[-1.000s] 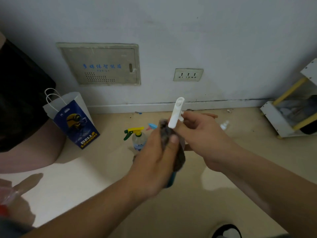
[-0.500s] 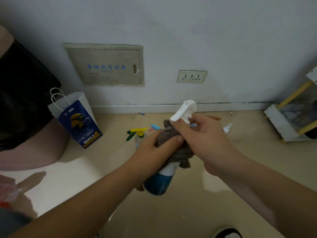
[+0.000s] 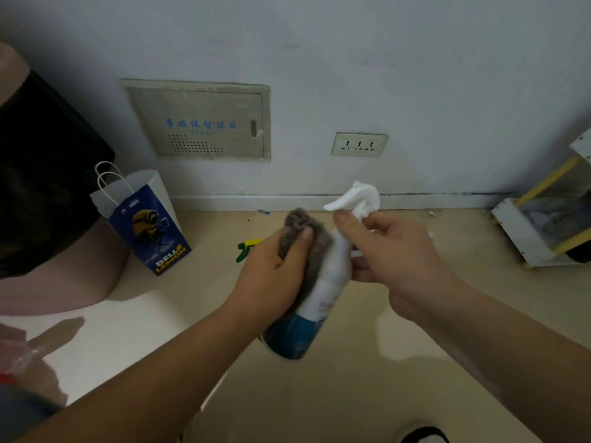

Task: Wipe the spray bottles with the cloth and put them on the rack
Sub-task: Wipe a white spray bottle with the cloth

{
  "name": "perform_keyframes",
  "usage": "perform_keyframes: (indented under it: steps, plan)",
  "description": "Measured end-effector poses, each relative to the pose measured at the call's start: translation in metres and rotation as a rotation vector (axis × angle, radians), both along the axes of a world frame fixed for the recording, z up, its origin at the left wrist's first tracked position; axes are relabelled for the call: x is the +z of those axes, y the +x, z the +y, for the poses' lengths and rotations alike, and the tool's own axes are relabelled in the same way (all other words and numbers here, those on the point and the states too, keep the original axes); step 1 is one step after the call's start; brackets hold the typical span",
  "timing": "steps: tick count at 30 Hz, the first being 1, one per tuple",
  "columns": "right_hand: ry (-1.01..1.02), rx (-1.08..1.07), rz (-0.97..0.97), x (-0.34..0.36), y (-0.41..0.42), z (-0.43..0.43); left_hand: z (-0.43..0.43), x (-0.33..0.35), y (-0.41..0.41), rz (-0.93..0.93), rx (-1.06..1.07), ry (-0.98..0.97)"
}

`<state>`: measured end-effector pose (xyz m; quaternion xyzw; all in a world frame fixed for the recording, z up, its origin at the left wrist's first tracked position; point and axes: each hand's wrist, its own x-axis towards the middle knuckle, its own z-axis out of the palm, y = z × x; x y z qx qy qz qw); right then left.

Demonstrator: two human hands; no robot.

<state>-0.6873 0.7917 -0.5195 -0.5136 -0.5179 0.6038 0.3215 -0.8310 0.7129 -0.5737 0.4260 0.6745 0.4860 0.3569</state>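
At centre of view, above the smooth beige floor [image 3: 351, 394], I hold one cylindrical white plastic spray bottle with a blue lower band [image 3: 323, 292]. It is tilted, with its base toward 7 o'clock and its white moulded trigger head [image 3: 359, 198] toward 1 o'clock.

Left hand [image 3: 271, 276]: my fingers are curled round the bottle body through a grey-brown, coarse-textured cloth [image 3: 305, 225]. The cloth lies bunched between palm and bottle and projects past my thumb [image 3: 303, 235] at 12 o'clock. It touches the bottle's left side from the shoulder down toward the blue band.

Right hand [image 3: 393, 254]: thumb and fingers pinch the narrow neck just below the trigger head. The thumb tip rests on the neck at the hand's 10 o'clock. The remaining fingers curl behind the neck and are partly hidden.

The left hand sits at the bottle's 9 o'clock, the right at its 3 o'clock.

A white panel rack with yellow posts [image 3: 524, 231] stands on the floor at 3 o'clock, well apart from the bottle. A green and yellow plastic trigger [image 3: 248, 247] shows just beside my left hand at 10 o'clock, with its bottle hidden. A blue and white paper bag with cord handles [image 3: 144, 225] stands at 9 o'clock.
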Motion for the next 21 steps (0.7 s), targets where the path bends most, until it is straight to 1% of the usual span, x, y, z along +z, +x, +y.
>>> perform_keyframes:
  steps: [2,3,4,5,6,9,10,11,12,15,16,18,21]
  plan:
    - [0.003,0.003,0.002,0.000,0.004,0.005,-0.003,0.001,0.001,-0.172,0.017,-0.128]
    - [0.020,0.014,0.001,-0.001,0.005,0.005,-0.005,0.001,0.004,-0.216,-0.003,-0.152]
    - [0.043,0.028,-0.007,-0.003,0.003,0.004,-0.008,0.002,0.009,-0.237,-0.039,-0.133]
    - [0.067,0.037,-0.025,-0.005,0.002,0.001,-0.011,0.003,0.017,-0.186,-0.085,-0.084]
    - [0.093,0.036,-0.054,-0.007,0.000,-0.001,-0.013,0.006,0.026,-0.033,-0.129,-0.028]
    - [0.095,0.030,-0.099,-0.011,-0.002,-0.004,-0.016,0.008,0.038,0.646,-0.151,0.114]
    - [0.068,0.026,-0.096,-0.011,-0.003,-0.003,-0.013,0.004,0.036,0.755,-0.125,0.128]
    - [0.046,0.014,-0.092,-0.010,-0.003,-0.002,-0.010,0.003,0.032,0.772,-0.096,0.133]
    - [0.040,0.003,-0.087,-0.010,-0.003,0.000,-0.008,0.005,0.027,0.700,-0.082,0.134]
    - [0.029,-0.018,-0.051,-0.008,-0.001,0.006,-0.003,-0.002,0.013,0.274,-0.074,0.111]
    - [0.003,-0.032,-0.026,-0.007,0.002,0.010,-0.002,-0.007,0.010,0.176,-0.081,0.081]
    - [-0.035,-0.067,-0.006,-0.006,0.009,0.019,-0.007,-0.024,0.006,0.064,-0.087,-0.016]
    - [-0.035,-0.133,-0.021,-0.010,0.017,0.029,-0.020,-0.047,0.008,-0.137,-0.082,-0.162]
